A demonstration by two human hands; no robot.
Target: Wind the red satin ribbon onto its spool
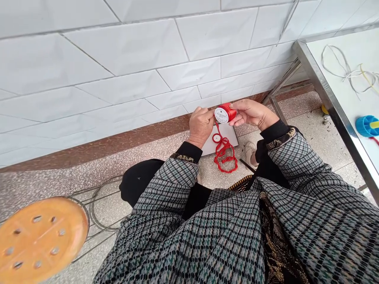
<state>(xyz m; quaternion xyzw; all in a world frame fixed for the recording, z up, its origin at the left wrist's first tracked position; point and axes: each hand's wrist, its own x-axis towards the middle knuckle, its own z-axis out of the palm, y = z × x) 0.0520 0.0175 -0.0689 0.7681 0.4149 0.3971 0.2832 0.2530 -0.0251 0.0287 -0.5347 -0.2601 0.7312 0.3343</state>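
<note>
A red spool of cord [225,113] with a white label end is held between both hands in front of me. My right hand [251,113] grips the spool's body from the right. My left hand [201,126] is curled against its left side, fingers closed on the cord near the label. A loose tangle of red cord [224,152] hangs down from the spool over my knees. Below the hands lies a white sheet [213,145] on the floor.
An orange perforated stool seat [38,236] on a wire frame stands at lower left. A steel-edged table [334,106] at right holds white cords [349,73] and a blue spool [367,125]. A white tiled wall [118,71] faces me above a speckled floor.
</note>
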